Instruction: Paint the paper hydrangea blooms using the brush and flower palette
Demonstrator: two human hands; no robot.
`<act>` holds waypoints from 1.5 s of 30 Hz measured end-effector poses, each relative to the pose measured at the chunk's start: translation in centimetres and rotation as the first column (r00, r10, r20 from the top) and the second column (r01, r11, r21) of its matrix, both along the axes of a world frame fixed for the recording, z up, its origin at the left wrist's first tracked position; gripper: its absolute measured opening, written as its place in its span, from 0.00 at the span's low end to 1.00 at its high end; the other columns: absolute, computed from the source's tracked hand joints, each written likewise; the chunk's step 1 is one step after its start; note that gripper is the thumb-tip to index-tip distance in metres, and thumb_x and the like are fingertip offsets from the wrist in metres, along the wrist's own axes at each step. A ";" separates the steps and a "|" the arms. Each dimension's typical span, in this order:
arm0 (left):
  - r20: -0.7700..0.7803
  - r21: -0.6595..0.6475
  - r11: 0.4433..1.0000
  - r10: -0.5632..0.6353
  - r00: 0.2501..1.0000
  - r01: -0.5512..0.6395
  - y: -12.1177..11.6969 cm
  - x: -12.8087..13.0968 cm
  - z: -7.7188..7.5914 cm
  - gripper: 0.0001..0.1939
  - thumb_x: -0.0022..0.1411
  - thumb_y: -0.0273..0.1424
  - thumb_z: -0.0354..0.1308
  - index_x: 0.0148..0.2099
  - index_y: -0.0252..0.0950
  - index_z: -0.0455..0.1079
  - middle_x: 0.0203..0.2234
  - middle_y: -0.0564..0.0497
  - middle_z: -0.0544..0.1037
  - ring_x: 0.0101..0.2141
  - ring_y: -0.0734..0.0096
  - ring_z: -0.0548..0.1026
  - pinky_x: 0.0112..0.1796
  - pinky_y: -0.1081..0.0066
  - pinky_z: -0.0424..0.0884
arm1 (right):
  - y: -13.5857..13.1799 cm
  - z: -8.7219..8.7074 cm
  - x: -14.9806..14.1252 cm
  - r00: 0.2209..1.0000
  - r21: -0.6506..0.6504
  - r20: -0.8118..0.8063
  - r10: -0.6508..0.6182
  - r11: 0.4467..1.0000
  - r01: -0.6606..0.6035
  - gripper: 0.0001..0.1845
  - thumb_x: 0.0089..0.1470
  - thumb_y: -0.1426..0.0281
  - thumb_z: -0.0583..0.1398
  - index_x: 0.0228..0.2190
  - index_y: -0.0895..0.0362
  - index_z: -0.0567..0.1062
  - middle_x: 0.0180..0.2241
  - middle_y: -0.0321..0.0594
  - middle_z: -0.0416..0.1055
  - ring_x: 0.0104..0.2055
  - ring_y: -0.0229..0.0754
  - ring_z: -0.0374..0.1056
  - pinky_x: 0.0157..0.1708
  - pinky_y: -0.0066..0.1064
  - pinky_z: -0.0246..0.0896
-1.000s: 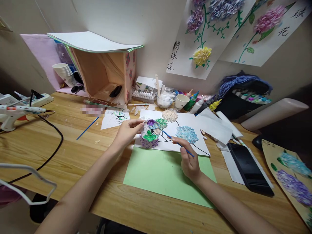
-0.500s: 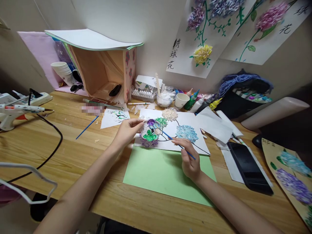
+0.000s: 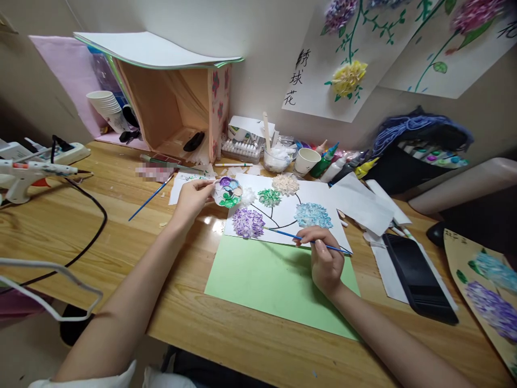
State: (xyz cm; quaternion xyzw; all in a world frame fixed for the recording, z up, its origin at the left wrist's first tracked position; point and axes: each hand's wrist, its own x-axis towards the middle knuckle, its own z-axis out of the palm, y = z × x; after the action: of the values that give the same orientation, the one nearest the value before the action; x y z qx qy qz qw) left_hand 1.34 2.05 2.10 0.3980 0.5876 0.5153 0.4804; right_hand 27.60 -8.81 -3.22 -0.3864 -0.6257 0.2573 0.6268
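My left hand (image 3: 193,198) grips the edge of a small round paint palette (image 3: 228,192), which carries purple, green, blue and peach paint. Between the fingers of my right hand (image 3: 325,256) is a thin blue paintbrush (image 3: 285,234), its tip at the right edge of a purple textured flower (image 3: 247,222). That flower belongs to a white sheet (image 3: 288,248) that also bears a green flower (image 3: 269,197), a cream flower (image 3: 285,184), a blue flower (image 3: 313,215) and black stem lines. A light green sheet (image 3: 278,291) lies under its near edge.
A second paintbrush (image 3: 148,201) and a glue gun (image 3: 32,175) with a black cable lie left. Behind stand a box (image 3: 169,113), a paper cup (image 3: 306,161) and paint bottles (image 3: 325,161). A phone (image 3: 420,277) rests at the right.
My left hand has carried the palette left and away from me, uncovering the purple flower. The brush tip has left the palette and come down to that flower. The camera view has shifted slightly.
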 end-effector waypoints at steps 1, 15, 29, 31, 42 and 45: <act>-0.007 0.005 1.000 -0.003 1.000 0.003 0.0 0.0 -0.1 0.12 0.42 0.30 0.63 0.32 0.31 0.75 0.24 0.51 0.78 0.26 0.71 0.76 0.32 0.69 0.74 | -0.1 0.0 0.0 1.000 0.015 0.015 0.011 1.000 -0.011 0.14 0.59 0.71 0.49 0.28 0.54 0.71 0.27 0.38 0.69 0.31 0.42 0.66 0.31 0.36 0.61; -0.040 -0.008 1.000 -0.003 0.999 0.003 -0.2 0.3 0.2 0.10 0.43 0.29 0.63 0.31 0.31 0.75 0.25 0.49 0.79 0.29 0.66 0.77 0.34 0.67 0.76 | -0.9 1.2 -0.1 0.938 0.141 0.345 0.044 0.985 -0.097 0.13 0.57 0.74 0.47 0.30 0.55 0.70 0.28 0.40 0.71 0.30 0.42 0.68 0.30 0.36 0.61; -0.042 0.009 1.000 -0.007 0.999 0.007 -0.2 0.3 0.1 0.12 0.41 0.31 0.64 0.31 0.32 0.75 0.26 0.48 0.79 0.30 0.64 0.78 0.33 0.67 0.76 | -0.9 0.6 0.1 0.955 0.088 0.296 0.026 0.995 -0.055 0.12 0.58 0.73 0.47 0.32 0.54 0.71 0.31 0.40 0.72 0.33 0.43 0.68 0.34 0.37 0.61; -0.035 0.008 1.000 -0.008 0.999 0.008 -0.1 0.3 0.1 0.12 0.41 0.31 0.65 0.31 0.31 0.75 0.26 0.48 0.79 0.30 0.65 0.78 0.34 0.67 0.76 | -0.9 0.7 0.1 0.950 0.068 0.307 0.056 0.994 -0.081 0.12 0.58 0.73 0.48 0.32 0.55 0.71 0.31 0.40 0.71 0.34 0.43 0.68 0.34 0.37 0.61; -0.040 -0.002 1.000 -0.001 0.999 0.001 -0.1 0.4 0.2 0.10 0.42 0.29 0.63 0.31 0.31 0.75 0.26 0.49 0.78 0.29 0.67 0.77 0.34 0.66 0.76 | -0.8 0.5 0.1 0.949 0.015 0.292 0.120 0.991 -0.129 0.13 0.60 0.73 0.47 0.33 0.55 0.70 0.32 0.41 0.70 0.35 0.42 0.67 0.36 0.36 0.60; -0.029 0.001 1.000 -0.005 1.000 0.005 -0.1 0.3 0.1 0.10 0.42 0.29 0.62 0.31 0.31 0.75 0.25 0.50 0.78 0.27 0.69 0.76 0.33 0.67 0.76 | -0.8 0.5 0.1 0.956 0.030 0.272 0.108 0.992 -0.120 0.13 0.60 0.73 0.47 0.33 0.55 0.71 0.32 0.41 0.70 0.35 0.42 0.67 0.35 0.36 0.60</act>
State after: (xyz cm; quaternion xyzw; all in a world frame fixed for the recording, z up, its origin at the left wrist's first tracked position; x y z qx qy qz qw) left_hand 1.66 1.97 2.25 0.4075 0.5931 0.5086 0.4728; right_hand 27.75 -9.64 -2.74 -0.3668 -0.7321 0.2236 0.5287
